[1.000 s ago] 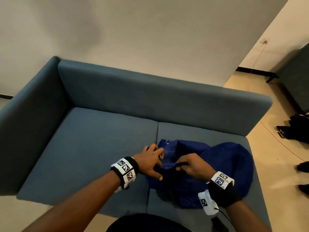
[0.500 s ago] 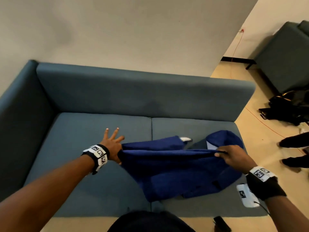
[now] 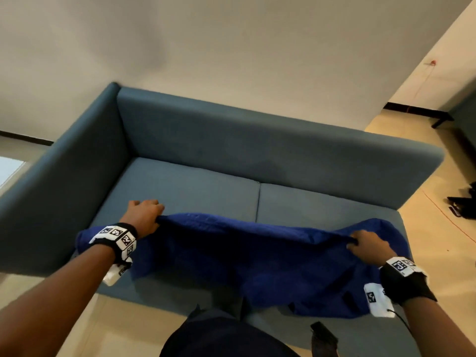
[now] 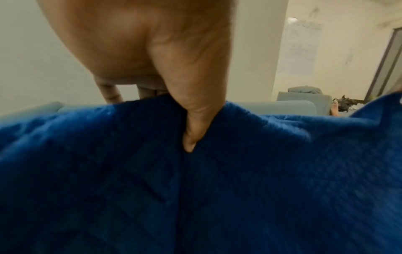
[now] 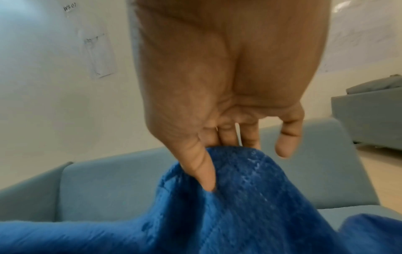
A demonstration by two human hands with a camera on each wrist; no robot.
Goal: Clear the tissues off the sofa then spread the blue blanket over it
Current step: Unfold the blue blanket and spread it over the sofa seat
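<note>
the sofa (image 3: 195,191) is big and grey-blue, and no tissues show on its seat. the blue blanket (image 3: 244,256) hangs in the air over the front of the seat, pulled wide between two hands, with its bottom part drooping down past the seat edge. it looks soft, floppy and light, so it will sag in the middle and bunch up if it is let go. the best place to hold it is along the top edge, near the corners. the left hand (image 3: 144,217) pinches the top edge on one side. the right hand (image 3: 368,244) pinches it on the other side, thumb in front.
</note>
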